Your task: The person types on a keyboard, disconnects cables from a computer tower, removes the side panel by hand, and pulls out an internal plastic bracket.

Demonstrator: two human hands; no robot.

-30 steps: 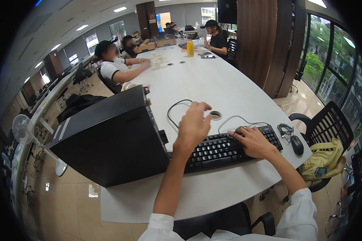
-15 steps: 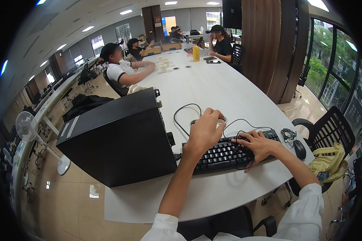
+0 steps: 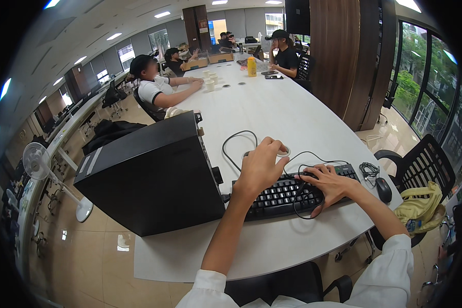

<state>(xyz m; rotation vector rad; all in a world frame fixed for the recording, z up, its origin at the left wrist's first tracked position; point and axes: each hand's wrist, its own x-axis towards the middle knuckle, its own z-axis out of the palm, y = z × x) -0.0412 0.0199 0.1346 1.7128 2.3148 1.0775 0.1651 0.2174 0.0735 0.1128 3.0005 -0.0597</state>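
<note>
My left hand (image 3: 262, 163) is above the white table, just past the keyboard's far left part, its fingers curled downward. A pale ring (image 3: 285, 152) shows partly at its fingertips; what lies beneath those fingers is hidden. Looped black cable (image 3: 295, 205) is gathered in my right hand (image 3: 328, 184), which rests over the right part of the black keyboard (image 3: 272, 201), thumb toward me. A thin stretch of cable runs along the keyboard's far side. Another, thicker cable (image 3: 224, 146) bends in a loop by my left hand, next to the black computer tower (image 3: 149, 179).
A black mouse (image 3: 383, 190) and a small coiled cable (image 3: 368, 170) sit right of the keyboard. Farther along the table (image 3: 272, 110) are paper cups (image 3: 209, 84), a yellow bottle (image 3: 251, 67) and seated people. Chairs (image 3: 421, 164) stand at the right, a white fan (image 3: 37, 160) at the left.
The cable loop at my right hand hangs lower and wider over the keyboard's near edge. My left hand stays nearly in place, and the view has shifted slightly.
</note>
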